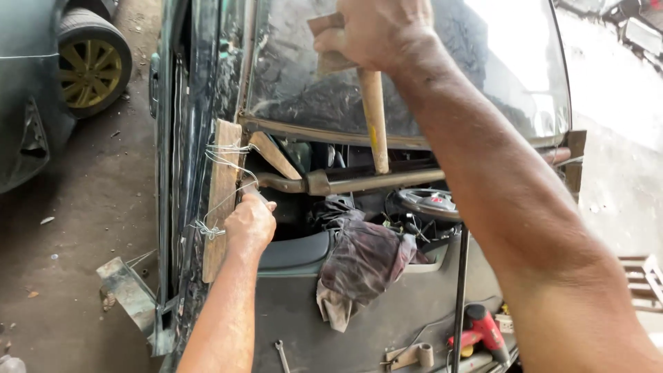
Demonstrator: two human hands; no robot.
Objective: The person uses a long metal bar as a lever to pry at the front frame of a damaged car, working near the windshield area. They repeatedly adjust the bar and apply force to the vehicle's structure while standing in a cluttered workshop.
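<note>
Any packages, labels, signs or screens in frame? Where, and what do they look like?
No packages, signs or screens.
Only marking: a small red badge at the hub of the black steering wheel, inside the car below the rusty bar; too small to make out.
Right hand grips a wooden-handled hammer; left hand rests at the wire-bound wooden plank.

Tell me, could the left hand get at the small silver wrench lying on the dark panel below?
Probably yes: the left hand is holding something at the wooden plank, but nothing blocks the small silver wrench.
</note>
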